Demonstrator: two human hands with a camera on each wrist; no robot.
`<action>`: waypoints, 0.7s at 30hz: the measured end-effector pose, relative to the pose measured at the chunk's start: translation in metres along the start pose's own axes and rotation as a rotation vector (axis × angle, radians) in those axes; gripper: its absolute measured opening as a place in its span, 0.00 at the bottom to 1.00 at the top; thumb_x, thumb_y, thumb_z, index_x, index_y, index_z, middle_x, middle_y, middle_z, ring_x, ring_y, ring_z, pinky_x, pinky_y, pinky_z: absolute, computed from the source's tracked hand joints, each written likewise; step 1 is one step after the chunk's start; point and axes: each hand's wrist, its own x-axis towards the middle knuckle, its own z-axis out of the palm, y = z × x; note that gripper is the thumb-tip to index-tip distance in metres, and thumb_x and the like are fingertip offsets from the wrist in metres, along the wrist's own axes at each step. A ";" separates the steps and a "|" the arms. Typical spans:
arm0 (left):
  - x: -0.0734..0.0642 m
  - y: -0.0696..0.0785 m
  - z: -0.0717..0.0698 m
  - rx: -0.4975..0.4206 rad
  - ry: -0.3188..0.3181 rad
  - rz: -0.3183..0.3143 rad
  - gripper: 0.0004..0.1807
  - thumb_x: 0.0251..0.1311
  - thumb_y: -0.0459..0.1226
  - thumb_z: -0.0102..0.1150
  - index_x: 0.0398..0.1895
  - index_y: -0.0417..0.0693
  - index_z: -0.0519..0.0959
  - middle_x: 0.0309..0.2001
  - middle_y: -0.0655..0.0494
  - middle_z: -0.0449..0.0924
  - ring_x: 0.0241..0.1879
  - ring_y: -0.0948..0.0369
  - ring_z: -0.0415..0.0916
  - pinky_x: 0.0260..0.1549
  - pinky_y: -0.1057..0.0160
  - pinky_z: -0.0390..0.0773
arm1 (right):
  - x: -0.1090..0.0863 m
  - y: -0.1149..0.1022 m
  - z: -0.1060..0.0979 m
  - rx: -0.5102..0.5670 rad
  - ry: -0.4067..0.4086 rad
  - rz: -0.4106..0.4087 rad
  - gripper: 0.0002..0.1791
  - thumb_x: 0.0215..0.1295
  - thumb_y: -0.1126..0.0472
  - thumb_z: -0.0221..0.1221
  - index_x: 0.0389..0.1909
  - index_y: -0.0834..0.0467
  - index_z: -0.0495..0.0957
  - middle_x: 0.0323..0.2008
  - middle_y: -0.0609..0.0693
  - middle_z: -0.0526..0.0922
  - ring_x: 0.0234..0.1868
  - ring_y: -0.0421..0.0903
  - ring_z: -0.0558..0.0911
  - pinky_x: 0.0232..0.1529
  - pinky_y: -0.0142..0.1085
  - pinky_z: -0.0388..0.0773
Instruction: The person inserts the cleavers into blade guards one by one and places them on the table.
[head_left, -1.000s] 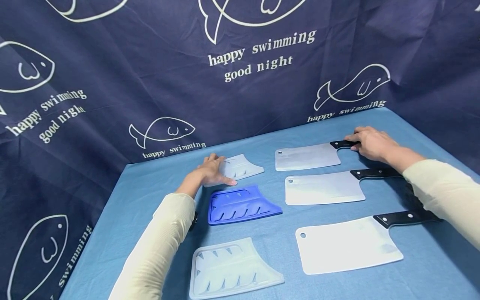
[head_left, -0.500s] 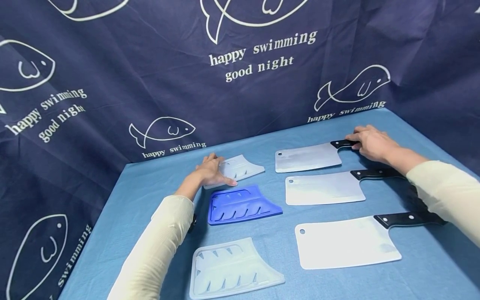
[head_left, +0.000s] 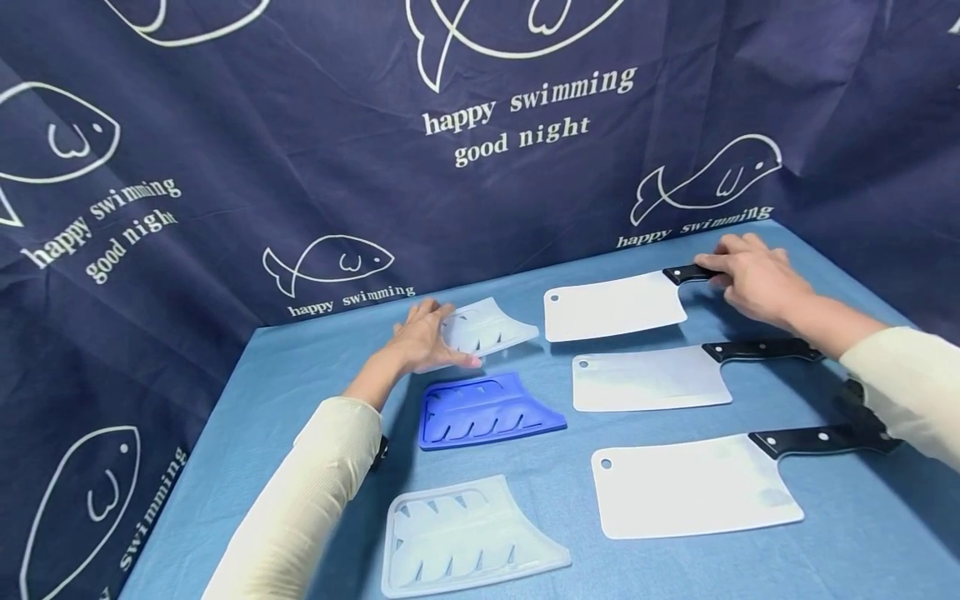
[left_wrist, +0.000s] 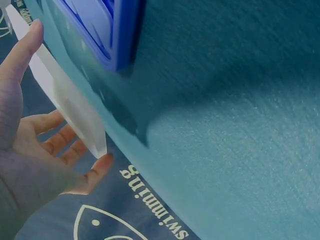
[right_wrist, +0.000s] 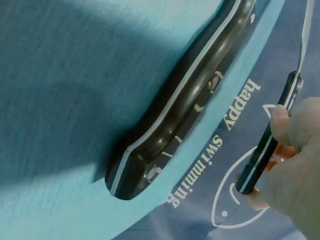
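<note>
At the back left, my left hand (head_left: 423,340) grips a translucent white blade cover (head_left: 487,325) by its edges, thumb on the near side. In the left wrist view this cover (left_wrist: 67,97) is raised off the cloth, its shadow beneath. My right hand (head_left: 757,279) holds the black handle (head_left: 686,273) of the farthest cleaver (head_left: 615,307), whose blade is lifted a little and points left toward the cover. In the right wrist view the fingers wrap that handle (right_wrist: 267,142). A blue blade cover (head_left: 487,410) lies in front of the left hand.
A second white blade cover (head_left: 472,537) lies at the front. Two more cleavers, the middle one (head_left: 648,379) and the near one (head_left: 693,487), rest flat on the blue cloth (head_left: 300,375), handles to the right. A dark curtain (head_left: 337,167) with fish prints hangs behind.
Both hands have raised what they hold: the far white cover and the farthest cleaver have come up off the cloth. The near cleaver shifted slightly early on.
</note>
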 end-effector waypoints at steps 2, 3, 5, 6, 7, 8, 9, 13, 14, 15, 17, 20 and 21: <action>-0.002 0.001 -0.001 -0.001 0.024 0.016 0.61 0.31 0.64 0.75 0.72 0.50 0.62 0.61 0.50 0.63 0.61 0.53 0.57 0.54 0.40 0.62 | -0.003 -0.001 -0.002 -0.002 0.024 -0.005 0.27 0.54 0.76 0.52 0.58 0.66 0.75 0.45 0.59 0.73 0.44 0.56 0.66 0.36 0.52 0.59; -0.003 0.002 -0.002 -0.002 0.035 0.023 0.61 0.31 0.64 0.75 0.72 0.51 0.62 0.61 0.50 0.62 0.60 0.53 0.57 0.53 0.40 0.62 | -0.004 -0.002 -0.003 -0.002 0.036 -0.008 0.27 0.54 0.76 0.52 0.58 0.66 0.75 0.44 0.58 0.73 0.44 0.56 0.66 0.36 0.52 0.59; -0.006 0.002 -0.003 -0.003 0.060 0.035 0.60 0.31 0.65 0.74 0.71 0.52 0.62 0.60 0.51 0.62 0.59 0.54 0.57 0.51 0.42 0.62 | -0.008 -0.002 -0.006 -0.002 0.063 -0.014 0.28 0.52 0.76 0.53 0.58 0.66 0.75 0.44 0.58 0.72 0.45 0.56 0.65 0.37 0.53 0.57; -0.008 0.003 -0.003 -0.006 0.075 0.041 0.60 0.31 0.65 0.74 0.71 0.52 0.62 0.59 0.51 0.62 0.58 0.54 0.57 0.50 0.43 0.62 | -0.009 -0.003 -0.007 -0.003 0.076 -0.017 0.28 0.52 0.77 0.52 0.58 0.66 0.75 0.44 0.58 0.72 0.45 0.57 0.64 0.38 0.54 0.57; -0.010 0.003 -0.004 -0.009 0.090 0.046 0.60 0.32 0.65 0.74 0.71 0.52 0.62 0.59 0.51 0.62 0.57 0.54 0.56 0.49 0.43 0.61 | -0.011 -0.003 -0.008 -0.004 0.088 -0.019 0.29 0.51 0.77 0.52 0.58 0.66 0.75 0.43 0.58 0.71 0.46 0.57 0.64 0.38 0.54 0.56; -0.012 0.003 -0.004 -0.012 0.106 0.051 0.59 0.32 0.65 0.74 0.71 0.53 0.62 0.58 0.51 0.62 0.57 0.54 0.56 0.48 0.44 0.61 | -0.012 -0.003 -0.010 -0.004 0.103 -0.022 0.28 0.51 0.77 0.52 0.58 0.65 0.75 0.43 0.57 0.71 0.46 0.57 0.64 0.38 0.55 0.56; -0.014 0.003 -0.004 -0.010 0.122 0.056 0.59 0.32 0.65 0.73 0.71 0.53 0.62 0.58 0.52 0.62 0.57 0.54 0.56 0.47 0.44 0.61 | -0.014 -0.004 -0.011 -0.001 0.119 -0.024 0.28 0.52 0.76 0.52 0.58 0.65 0.75 0.43 0.58 0.70 0.45 0.58 0.63 0.38 0.55 0.55; -0.022 0.003 -0.004 -0.006 0.198 0.076 0.58 0.32 0.65 0.73 0.70 0.53 0.63 0.60 0.51 0.62 0.58 0.54 0.56 0.45 0.45 0.61 | -0.019 -0.006 -0.016 0.007 0.176 -0.013 0.26 0.54 0.76 0.53 0.57 0.65 0.76 0.42 0.58 0.69 0.45 0.59 0.63 0.36 0.54 0.52; -0.024 0.004 -0.004 -0.002 0.216 0.081 0.58 0.32 0.65 0.73 0.70 0.54 0.63 0.60 0.51 0.62 0.58 0.53 0.56 0.45 0.45 0.61 | -0.020 -0.006 -0.018 0.008 0.188 -0.006 0.25 0.55 0.75 0.54 0.57 0.65 0.76 0.42 0.58 0.69 0.45 0.59 0.63 0.35 0.53 0.52; -0.026 0.004 -0.005 0.001 0.233 0.086 0.58 0.32 0.65 0.73 0.70 0.54 0.63 0.60 0.51 0.62 0.58 0.53 0.56 0.45 0.44 0.61 | -0.022 -0.007 -0.019 0.010 0.197 0.001 0.25 0.55 0.75 0.54 0.57 0.66 0.76 0.42 0.58 0.69 0.44 0.59 0.63 0.35 0.53 0.51; -0.029 0.005 -0.005 0.012 0.271 0.096 0.58 0.31 0.65 0.74 0.69 0.54 0.64 0.60 0.51 0.61 0.59 0.53 0.56 0.44 0.44 0.61 | -0.024 -0.008 -0.022 0.009 0.212 0.012 0.26 0.54 0.76 0.53 0.56 0.66 0.76 0.42 0.59 0.69 0.44 0.60 0.63 0.35 0.54 0.51; -0.034 0.007 -0.006 0.029 0.328 0.110 0.58 0.30 0.65 0.74 0.68 0.54 0.64 0.60 0.50 0.62 0.59 0.52 0.56 0.43 0.44 0.61 | -0.028 -0.011 -0.026 0.009 0.242 0.019 0.25 0.54 0.75 0.53 0.56 0.65 0.76 0.42 0.59 0.68 0.43 0.60 0.62 0.35 0.55 0.51; -0.036 0.007 -0.006 0.035 0.348 0.117 0.58 0.29 0.65 0.74 0.68 0.54 0.64 0.59 0.50 0.62 0.59 0.52 0.56 0.43 0.44 0.61 | -0.029 -0.011 -0.027 0.013 0.259 0.016 0.24 0.54 0.75 0.53 0.55 0.65 0.76 0.42 0.60 0.68 0.43 0.61 0.62 0.35 0.55 0.50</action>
